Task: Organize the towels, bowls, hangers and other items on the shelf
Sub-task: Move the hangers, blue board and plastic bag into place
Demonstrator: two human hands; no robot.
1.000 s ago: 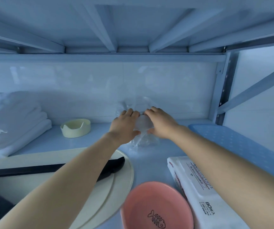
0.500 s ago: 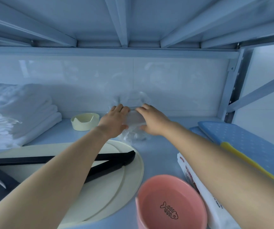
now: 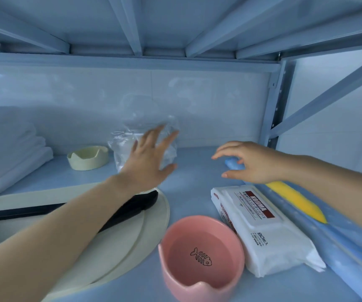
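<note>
Left hand (image 3: pixel 147 158) at centre frame, fingers (image 3: pixel 151 137) spread straight, in front of the clear bag (image 3: pixel 125 144) at the back of the shelf (image 3: pixel 197 182); contact unclear. Right hand (image 3: pixel 249 162) at centre right, its fingers loosely bent and apart, holding nothing, over the blue mat (image 3: pixel 339 247) end. Towels (image 3: pixel 12 153) stacked far left, cream bowl (image 3: pixel 87 158) beside the bag, pink bowl (image 3: pixel 199 258) bottom centre by the wipes (image 3: pixel 262 232), hanger (image 3: pixel 132 205) on the tray (image 3: pixel 149 227) lower left.

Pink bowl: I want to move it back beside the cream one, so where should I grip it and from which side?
Likely best to pinch the near rim of the pink bowl, thumb inside, fingers outside, coming from above and the front. It stands upright and open, and the wipes pack crowds its right side.
</note>
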